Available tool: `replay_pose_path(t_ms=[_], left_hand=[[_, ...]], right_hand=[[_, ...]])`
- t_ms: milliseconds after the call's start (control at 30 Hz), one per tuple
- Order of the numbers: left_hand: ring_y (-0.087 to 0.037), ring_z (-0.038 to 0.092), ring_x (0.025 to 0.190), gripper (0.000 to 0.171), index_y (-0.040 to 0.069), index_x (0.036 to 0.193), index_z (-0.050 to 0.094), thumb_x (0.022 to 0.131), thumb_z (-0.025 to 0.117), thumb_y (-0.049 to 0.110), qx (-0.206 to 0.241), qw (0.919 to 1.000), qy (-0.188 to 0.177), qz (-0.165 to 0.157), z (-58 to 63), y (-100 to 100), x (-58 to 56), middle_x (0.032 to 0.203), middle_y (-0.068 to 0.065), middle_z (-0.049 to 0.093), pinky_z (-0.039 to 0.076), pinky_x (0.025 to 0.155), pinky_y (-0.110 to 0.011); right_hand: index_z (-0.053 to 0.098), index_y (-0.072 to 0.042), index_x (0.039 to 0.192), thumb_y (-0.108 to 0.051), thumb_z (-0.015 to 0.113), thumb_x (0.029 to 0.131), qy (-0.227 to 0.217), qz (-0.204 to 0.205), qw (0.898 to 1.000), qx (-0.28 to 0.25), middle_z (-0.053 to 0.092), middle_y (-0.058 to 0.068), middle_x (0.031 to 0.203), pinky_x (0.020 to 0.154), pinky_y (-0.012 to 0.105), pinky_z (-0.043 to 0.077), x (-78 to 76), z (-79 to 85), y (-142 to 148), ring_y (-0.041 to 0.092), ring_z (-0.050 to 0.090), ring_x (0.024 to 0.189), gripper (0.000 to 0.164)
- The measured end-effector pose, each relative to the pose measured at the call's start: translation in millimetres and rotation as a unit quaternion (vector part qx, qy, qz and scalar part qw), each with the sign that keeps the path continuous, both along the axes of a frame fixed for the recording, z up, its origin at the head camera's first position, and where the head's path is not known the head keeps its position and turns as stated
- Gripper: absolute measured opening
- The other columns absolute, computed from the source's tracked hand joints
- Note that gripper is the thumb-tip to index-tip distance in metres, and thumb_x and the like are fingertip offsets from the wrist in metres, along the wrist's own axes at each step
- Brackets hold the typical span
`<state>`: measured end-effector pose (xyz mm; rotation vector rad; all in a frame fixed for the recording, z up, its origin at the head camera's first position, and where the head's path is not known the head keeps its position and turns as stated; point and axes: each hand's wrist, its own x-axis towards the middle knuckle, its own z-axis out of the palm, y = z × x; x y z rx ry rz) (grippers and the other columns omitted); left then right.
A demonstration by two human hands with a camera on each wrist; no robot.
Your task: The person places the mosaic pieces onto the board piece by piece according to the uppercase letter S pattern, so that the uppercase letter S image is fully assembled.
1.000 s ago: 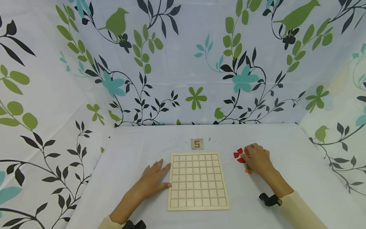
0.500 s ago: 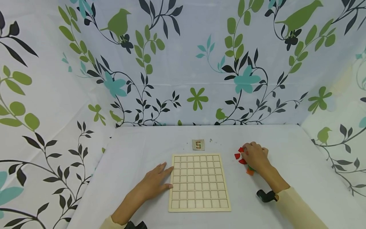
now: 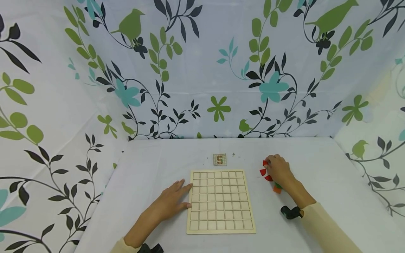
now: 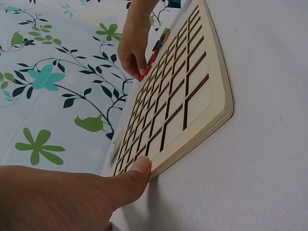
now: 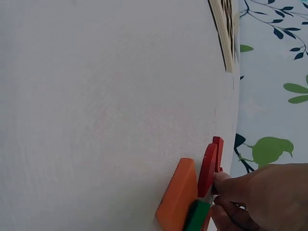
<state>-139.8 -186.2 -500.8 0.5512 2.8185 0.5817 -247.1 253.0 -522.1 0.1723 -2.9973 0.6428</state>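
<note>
A square light-wood board (image 3: 220,232) with a grid of sunken squares lies flat on the white table. My left hand (image 3: 171,199) lies at its left side with fingers spread, and the thumb (image 4: 134,180) presses the edge in the left wrist view. Right of the board, several small coloured pieces sit in a cluster. My right hand (image 3: 279,171) covers part of it, its bent fingers and thumb pinching the rearmost red piece (image 3: 264,163). Nearby are another red piece (image 3: 263,172), a curved red piece (image 3: 268,178), a green piece (image 5: 197,215) and an orange block (image 5: 179,195).
A small square card (image 3: 219,160) with a figure on it lies just behind the board. Small dark specks dot the cloth beside it. A leaf-and-bird patterned curtain (image 3: 190,70) closes off the back and sides. Black wrist cameras (image 3: 291,212) sit at both wrists.
My right hand has shifted slightly back and left within the cluster, from over the orange pieces to the rearmost red piece. My left hand stays at the board's edge.
</note>
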Motion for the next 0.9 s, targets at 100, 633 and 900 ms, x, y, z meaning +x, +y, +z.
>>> replay_pose_path(t_ms=[100,633,900], left_hand=[[-0.046,0.03,0.157,0.073,0.019,0.16,0.047,0.097,0.073,0.046,-0.001,1.0,-0.002,0.003,-1.6,1,-1.3,0.169,-0.023,0.033,0.03,0.122,-0.068],[-0.047,0.03,0.156,0.072,0.017,0.161,0.046,0.099,0.073,0.044,-0.003,1.0,0.0,-0.002,-1.6,1,-0.4,0.169,-0.024,0.033,0.03,0.121,-0.069],[-0.045,0.028,0.158,0.073,0.02,0.162,0.045,0.099,0.072,0.045,-0.007,1.0,-0.005,0.004,-1.6,1,-0.9,0.17,-0.022,0.031,0.029,0.123,-0.068]], right_hand=[[0.063,0.009,0.124,-0.01,0.071,0.102,-0.012,0.001,1.0,-0.003,0.064,0.025,0.111,0.083,0.049,0.058,-4.9,-0.3,-3,0.035,0.061,0.095,0.031],[0.07,0.005,0.119,-0.006,0.071,0.101,-0.019,0.076,0.996,-0.052,0.067,0.016,0.107,0.095,0.048,0.059,15.3,18.0,-61,0.03,0.065,0.1,0.021],[0.071,-0.002,0.12,-0.014,0.075,0.099,-0.05,0.109,0.991,-0.061,0.066,0.008,0.107,0.088,0.039,0.061,36.9,21.4,-104,0.019,0.063,0.094,0.024]])
